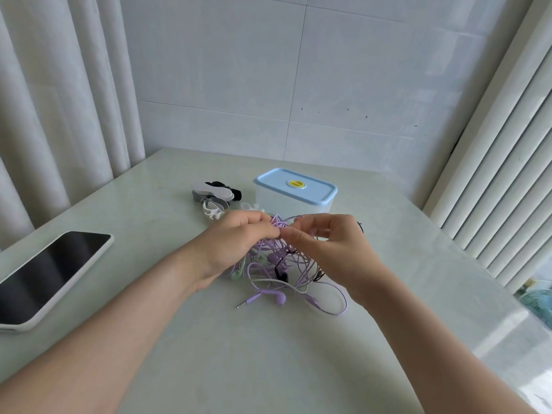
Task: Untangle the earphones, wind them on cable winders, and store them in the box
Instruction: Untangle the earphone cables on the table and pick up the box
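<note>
A tangled bundle of earphones [280,273] in purple, pale green and black lies mid-table, with a purple earbud and jack plug [263,297] trailing at the front. My left hand [239,240] and my right hand [325,243] are both raised over the bundle, each pinching purple cable where their fingertips meet. Behind the hands stands a translucent box with a light blue lid [295,186], closed. To its left lies a pile of cable winders [215,198] in white, grey and black.
A tablet [50,276] with a dark screen and white case lies at the table's left edge. Curtains hang at the left, a tiled wall at the back, and a ribbed white radiator at the right. The table's right edge drops off near the radiator.
</note>
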{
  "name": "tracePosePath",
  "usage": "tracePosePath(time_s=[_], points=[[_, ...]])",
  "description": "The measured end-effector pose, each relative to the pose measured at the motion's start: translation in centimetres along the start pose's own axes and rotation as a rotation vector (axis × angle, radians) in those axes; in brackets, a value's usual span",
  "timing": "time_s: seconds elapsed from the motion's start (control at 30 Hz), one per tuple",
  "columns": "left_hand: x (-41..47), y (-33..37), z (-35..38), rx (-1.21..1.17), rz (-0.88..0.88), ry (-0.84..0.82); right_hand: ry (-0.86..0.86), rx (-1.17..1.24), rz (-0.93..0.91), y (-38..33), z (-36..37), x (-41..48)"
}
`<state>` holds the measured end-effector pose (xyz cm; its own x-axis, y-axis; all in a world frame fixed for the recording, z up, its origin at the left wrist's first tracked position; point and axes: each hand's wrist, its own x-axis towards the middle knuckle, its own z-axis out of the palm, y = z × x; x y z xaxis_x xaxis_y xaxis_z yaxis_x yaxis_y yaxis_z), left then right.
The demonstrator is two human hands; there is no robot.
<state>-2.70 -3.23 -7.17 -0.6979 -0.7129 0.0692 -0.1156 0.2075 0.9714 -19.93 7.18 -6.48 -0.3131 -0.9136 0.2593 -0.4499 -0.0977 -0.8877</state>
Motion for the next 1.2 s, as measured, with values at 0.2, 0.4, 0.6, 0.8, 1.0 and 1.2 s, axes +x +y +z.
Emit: tracePosePath(time_s=[0.2,0.4,0.6,0.8,1.0,1.2], points=[[0.4,-0.3,0.1,0.001,-0.020,0.149,-0.060,0.131,0.091,-0.3,-0.4,0.0],[0.8,-0.7,0.0,0.095,0.005,0.353,-0.031,0.261,-0.053,-0.5,-0.3,0.1],[1.0,-0.4,0.5,0.104,-0.026,0.412,0.043,0.148,-0.064,0.3,0.0,0.3],[0.9,-0.5,0.7,0.105,0.055,0.256,0.064,-0.006,-0.141,0.7,0.3,0.4],[0.6,0.0,0.3,0.069,0.021,0.212,0.074,-0.004,-0.094,0.2,0.5,0.1],[0.6,-0.2,0.4,0.087,-0.016,0.230,0.057,0.021,-0.036,-0.2,0.6,-0.2]])
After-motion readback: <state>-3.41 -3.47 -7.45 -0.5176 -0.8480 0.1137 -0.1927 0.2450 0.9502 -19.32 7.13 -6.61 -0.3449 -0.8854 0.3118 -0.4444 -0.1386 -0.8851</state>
